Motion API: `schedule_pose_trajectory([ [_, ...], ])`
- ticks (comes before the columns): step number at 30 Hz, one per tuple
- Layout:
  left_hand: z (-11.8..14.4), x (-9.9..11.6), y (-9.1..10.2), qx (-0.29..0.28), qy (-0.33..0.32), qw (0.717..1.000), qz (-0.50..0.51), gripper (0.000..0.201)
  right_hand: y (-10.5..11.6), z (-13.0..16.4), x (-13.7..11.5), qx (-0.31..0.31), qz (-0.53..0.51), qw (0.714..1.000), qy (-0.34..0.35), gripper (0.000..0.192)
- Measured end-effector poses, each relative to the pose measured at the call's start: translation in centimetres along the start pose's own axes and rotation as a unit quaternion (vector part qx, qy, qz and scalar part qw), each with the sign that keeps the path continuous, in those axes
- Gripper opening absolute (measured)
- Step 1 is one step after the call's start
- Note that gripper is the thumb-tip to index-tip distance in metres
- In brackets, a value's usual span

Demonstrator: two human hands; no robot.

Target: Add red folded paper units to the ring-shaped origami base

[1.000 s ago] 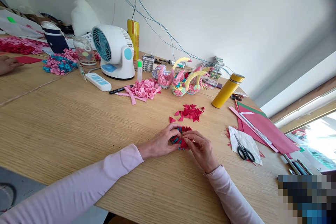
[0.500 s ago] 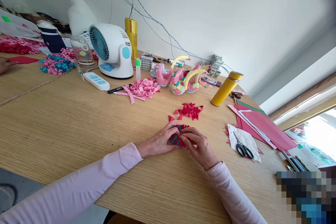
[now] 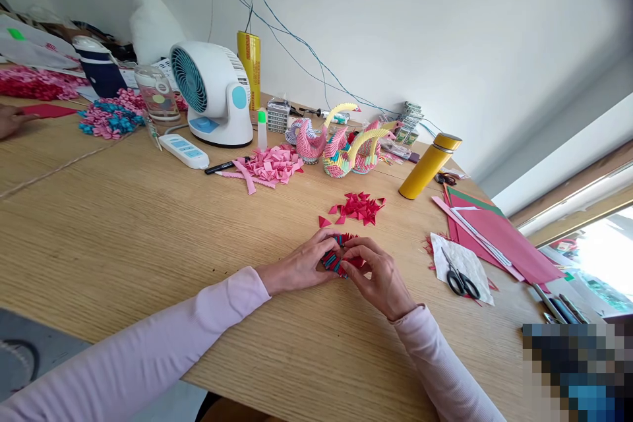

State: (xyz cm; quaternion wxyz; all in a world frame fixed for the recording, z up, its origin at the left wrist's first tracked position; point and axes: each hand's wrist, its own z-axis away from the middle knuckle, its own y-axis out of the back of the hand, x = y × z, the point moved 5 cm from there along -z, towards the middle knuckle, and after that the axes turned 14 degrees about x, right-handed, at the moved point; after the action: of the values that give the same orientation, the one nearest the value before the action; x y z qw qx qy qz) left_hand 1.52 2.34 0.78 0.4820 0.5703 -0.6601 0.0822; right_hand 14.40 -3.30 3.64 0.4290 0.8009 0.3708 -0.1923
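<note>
Head view: loose red triangles (image 3: 359,207) behind both hands.

Hidden and cut off
The hands cover most of the red-and-teal paper piece (image 3: 341,258); a pixelated block (image 3: 576,369) hides the lower right corner; another person's hand (image 3: 12,120) is cropped at left.

Bright window daylight, warped edges, pixelated corner

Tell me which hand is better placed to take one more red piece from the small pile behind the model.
Probably the right hand. The red pile lies just beyond it and slightly to its side. The left hand grips the model from the other side and could keep steadying it on the table.
</note>
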Motion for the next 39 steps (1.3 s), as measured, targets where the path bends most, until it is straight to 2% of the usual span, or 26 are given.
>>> schedule_pose_trajectory([
  [7,0.0,0.0,0.0,-0.011,-0.007,1.0,-0.009,0.026,-0.2,-0.3,0.5,-0.015,0.013,1.0,0.016,0.011],
  [22,0.0,0.1,0.0,-0.016,-0.01,1.0,-0.004,0.023,-0.2,0.0,0.5,-0.005,0.043,0.996,0.074,0.009],
  [32,0.0,0.0,0.0,-0.025,-0.007,1.0,-0.017,0.025,0.0,0.3,1.3,-0.036,0.039,0.997,0.059,0.012],
  [39,0.0,0.0,-0.1,-0.032,-0.007,0.999,-0.011,0.026,-0.2,0.0,1.4,-0.03,0.022,0.997,0.062,0.009],
])
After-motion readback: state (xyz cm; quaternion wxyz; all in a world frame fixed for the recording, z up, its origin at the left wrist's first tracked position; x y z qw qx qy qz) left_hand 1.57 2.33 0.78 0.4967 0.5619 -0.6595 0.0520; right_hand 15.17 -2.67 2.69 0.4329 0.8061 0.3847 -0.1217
